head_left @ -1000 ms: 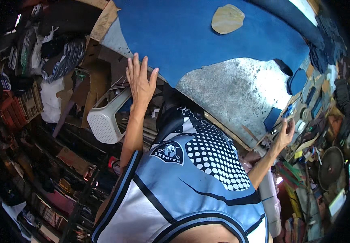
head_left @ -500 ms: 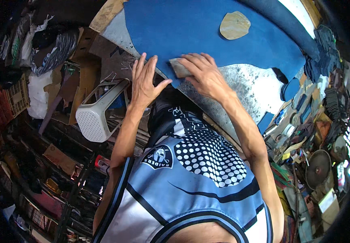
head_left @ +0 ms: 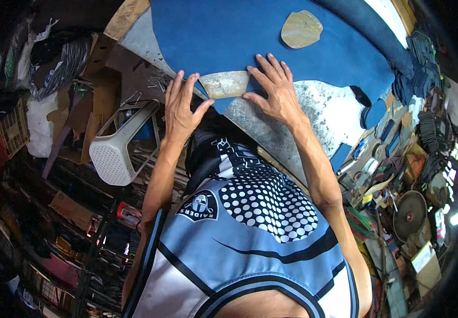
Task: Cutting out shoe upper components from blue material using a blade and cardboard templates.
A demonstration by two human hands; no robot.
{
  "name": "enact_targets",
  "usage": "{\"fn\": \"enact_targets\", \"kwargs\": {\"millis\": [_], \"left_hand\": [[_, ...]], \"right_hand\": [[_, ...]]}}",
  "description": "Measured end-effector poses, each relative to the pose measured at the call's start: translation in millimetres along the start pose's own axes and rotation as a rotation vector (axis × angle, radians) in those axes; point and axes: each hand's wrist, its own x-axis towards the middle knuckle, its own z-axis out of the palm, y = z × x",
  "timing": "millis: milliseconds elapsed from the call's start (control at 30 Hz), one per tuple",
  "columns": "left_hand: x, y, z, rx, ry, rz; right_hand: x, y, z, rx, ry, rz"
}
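A small curved, worn tan template (head_left: 225, 85) lies flat on the near edge of a large blue leather-like sheet (head_left: 213, 37). My left hand (head_left: 182, 111) is at the template's left end, open, its thumb and fingers spread around the lower-left corner. On the other end, my right hand (head_left: 275, 91) rests with fingers spread, thumb and index finger at the template's right edge. Neither hand wraps round anything. A rounded tan template (head_left: 301, 29) lies farther back on the sheet.
Under the sheet is a scuffed grey metal worktop (head_left: 314, 114). A pale plastic stool (head_left: 113, 159) stands on the left. To the right are blue and dark offcuts (head_left: 422, 58), tools and a round disc-shaped object (head_left: 410, 214). Crates and bags fill the far left.
The small template has turned to lie flat and level at the sheet's edge. My right hand has let go of its grip and spread its fingers. My left hand has moved slightly left.
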Motion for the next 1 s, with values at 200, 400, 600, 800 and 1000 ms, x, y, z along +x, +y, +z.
{"fn": "enact_targets", "kwargs": {"millis": [200, 400, 600, 800, 1000], "left_hand": [[1, -6, -9, 0.122, -0.002, 0.068], [-6, -3, -6, 0.114, 0.017, 0.051], [-10, 0, -7, 0.136, 0.016, 0.022], [-10, 4, -8, 0.135, 0.028, 0.016], [-4, 23, -11, -0.056, 0.062, -0.156]], "right_hand": [[4, 1, 8, 0.083, 0.050, -0.038], [3, 0, 14, 0.054, 0.074, -0.021], [4, -5, 13, 0.051, 0.063, -0.001], [4, -6, 14, 0.039, 0.067, -0.009], [3, -13, 8, -0.036, 0.086, 0.000]]}}
